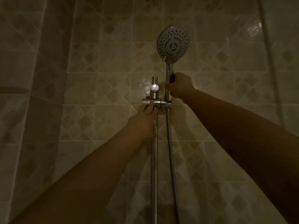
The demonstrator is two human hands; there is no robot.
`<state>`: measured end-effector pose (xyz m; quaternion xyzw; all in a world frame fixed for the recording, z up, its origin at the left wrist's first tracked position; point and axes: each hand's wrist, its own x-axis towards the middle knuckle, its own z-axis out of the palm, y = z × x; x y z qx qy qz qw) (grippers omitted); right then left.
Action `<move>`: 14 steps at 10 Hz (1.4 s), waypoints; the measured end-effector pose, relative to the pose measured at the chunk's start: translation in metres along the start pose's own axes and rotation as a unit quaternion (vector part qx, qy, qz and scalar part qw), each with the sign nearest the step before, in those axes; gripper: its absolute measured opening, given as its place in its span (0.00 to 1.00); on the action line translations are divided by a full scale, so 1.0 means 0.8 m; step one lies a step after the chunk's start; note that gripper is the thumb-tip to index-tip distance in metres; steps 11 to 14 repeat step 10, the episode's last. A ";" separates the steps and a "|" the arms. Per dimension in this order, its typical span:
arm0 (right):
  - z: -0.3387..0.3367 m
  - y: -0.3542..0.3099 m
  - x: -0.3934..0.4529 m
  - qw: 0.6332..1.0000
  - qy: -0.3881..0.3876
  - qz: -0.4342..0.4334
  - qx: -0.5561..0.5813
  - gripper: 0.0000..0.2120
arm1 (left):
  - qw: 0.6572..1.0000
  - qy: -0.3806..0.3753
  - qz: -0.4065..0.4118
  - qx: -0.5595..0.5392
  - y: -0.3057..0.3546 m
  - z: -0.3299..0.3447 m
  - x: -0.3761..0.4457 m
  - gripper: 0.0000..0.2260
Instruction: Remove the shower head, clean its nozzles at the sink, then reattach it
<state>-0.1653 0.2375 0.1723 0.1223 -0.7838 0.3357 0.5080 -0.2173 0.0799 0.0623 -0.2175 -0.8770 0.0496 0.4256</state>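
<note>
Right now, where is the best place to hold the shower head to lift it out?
Probably the straight handle below the round face, from its right side, where the right hand grips. It stands upright in the holder, steadied by the left hand.

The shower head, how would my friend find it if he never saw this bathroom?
Look at the tiled wall and find the shiny metal rail running up its middle. At the bracket near the top, follow the handle held by the right hand upward to the shower head. It is the only round disc, and its face is dotted with little holes.
</note>
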 end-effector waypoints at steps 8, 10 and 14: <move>-0.042 0.030 -0.120 0.979 -0.143 -0.003 -0.147 0.31 | 0.960 -0.019 0.073 -0.269 0.024 -0.060 -0.091 0.25; -0.078 0.042 -0.223 0.905 -0.156 -0.093 -0.384 0.51 | 0.991 0.005 0.001 -0.132 0.042 -0.067 -0.172 0.40; -0.078 0.042 -0.223 0.905 -0.156 -0.093 -0.384 0.51 | 0.991 0.005 0.001 -0.132 0.042 -0.067 -0.172 0.40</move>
